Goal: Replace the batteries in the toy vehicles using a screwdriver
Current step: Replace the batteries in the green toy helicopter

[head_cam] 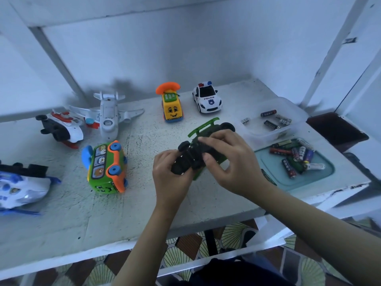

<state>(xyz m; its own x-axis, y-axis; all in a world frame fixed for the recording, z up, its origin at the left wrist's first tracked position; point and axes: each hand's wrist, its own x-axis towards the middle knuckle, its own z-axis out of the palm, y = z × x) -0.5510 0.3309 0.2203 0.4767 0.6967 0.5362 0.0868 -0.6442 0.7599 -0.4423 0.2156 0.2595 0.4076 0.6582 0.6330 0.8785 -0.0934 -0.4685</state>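
- Bare table (72,219) across the lower left lies open.
- Green bus (106,167) and white plane (109,114) crowd the left.
- Teal tray (273,171) and clear box (288,102) block the right.

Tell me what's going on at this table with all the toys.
A person holds a green toy car upside down over the table, left hand gripping one wheel end, right hand curled over its black underside. A police car and green bus sit nearby. Batteries lie in a clear tub and on a teal lid to the right.
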